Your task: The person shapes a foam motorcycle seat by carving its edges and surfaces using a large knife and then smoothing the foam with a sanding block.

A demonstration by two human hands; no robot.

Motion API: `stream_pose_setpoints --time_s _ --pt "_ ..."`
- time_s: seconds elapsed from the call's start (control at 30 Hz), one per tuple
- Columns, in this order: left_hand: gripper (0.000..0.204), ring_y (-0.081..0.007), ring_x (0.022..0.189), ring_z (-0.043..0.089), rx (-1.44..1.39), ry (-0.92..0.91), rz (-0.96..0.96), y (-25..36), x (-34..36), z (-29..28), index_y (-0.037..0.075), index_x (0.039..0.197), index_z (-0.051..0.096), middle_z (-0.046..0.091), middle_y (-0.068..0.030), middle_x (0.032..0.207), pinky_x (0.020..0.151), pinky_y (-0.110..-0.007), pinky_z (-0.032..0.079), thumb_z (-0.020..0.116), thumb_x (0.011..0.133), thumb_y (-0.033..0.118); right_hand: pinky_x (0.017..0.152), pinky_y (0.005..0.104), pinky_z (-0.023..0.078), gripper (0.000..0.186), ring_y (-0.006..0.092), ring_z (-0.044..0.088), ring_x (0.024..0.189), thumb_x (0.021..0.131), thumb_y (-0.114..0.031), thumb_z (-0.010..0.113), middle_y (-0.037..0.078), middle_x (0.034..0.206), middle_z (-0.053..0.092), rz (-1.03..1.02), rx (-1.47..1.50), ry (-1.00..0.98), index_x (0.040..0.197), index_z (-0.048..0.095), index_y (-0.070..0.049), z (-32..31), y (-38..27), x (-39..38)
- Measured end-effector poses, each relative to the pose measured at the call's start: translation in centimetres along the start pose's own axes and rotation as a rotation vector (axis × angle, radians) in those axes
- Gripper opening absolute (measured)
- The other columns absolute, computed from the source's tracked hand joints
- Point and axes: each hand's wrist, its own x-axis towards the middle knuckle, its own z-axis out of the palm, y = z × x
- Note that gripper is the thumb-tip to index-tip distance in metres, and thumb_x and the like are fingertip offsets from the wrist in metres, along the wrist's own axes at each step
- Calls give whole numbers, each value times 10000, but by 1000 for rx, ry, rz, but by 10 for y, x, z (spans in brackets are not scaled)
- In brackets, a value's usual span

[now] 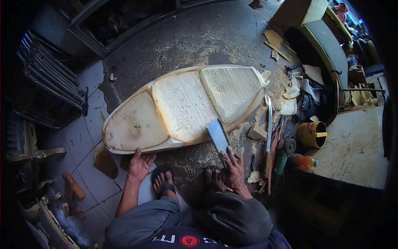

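Note:
A long padded foam seat [186, 106], cream and dusted with crumbs, lies slantwise on the floor in front of me. Raised ridges split its top into three sections, and its left part looks browner. My left hand [140, 166] is palm up at its near left edge, fingers apart and fingertips at the rim; whether they bear any weight I cannot tell. In my right hand [235, 170] is a flat rectangular grey-blue sanding block [218, 135], gripped at its near end. The block's far end overlaps the seat's near edge.
Foam crumbs and offcuts [288, 107] litter the floor. On the right lie a long knife [270, 124], an angle grinder [286, 154], a yellow tin [312, 134] and an orange bottle [304, 160] near a pale board [352, 145]. Stacked metal frames [52, 81] stand left.

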Motion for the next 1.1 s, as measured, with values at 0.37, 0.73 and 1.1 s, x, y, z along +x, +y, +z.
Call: stream_pose_setpoints --time_s 0.37,0.73,1.1 --pt "721 -330 1289 536 85 201 55 7 47 -49 104 1411 513 525 -139 1427 1080 -462 459 725 902 569 924 500 492 715 431 616 1068 859 -250 772 268 1213 629 633 -115 256 1458 463 -14 -45 121 -104" --pt "437 -294 1090 665 495 415 215 33 -12 -80 49 1276 549 651 -153 1200 883 -429 560 634 1012 386 763 509 531 371 371 645 857 865 -178 617 193 921 601 690 -407 406 1197 569 -20 -9 235 -61" --pt "260 -206 894 701 299 786 321 -18 -103 -123 53 1182 582 685 -99 1034 739 -343 576 585 1042 273 685 444 509 386 293 610 746 958 -322 616 154 847 573 436 883 216 1183 579 -10 -25 22 12"
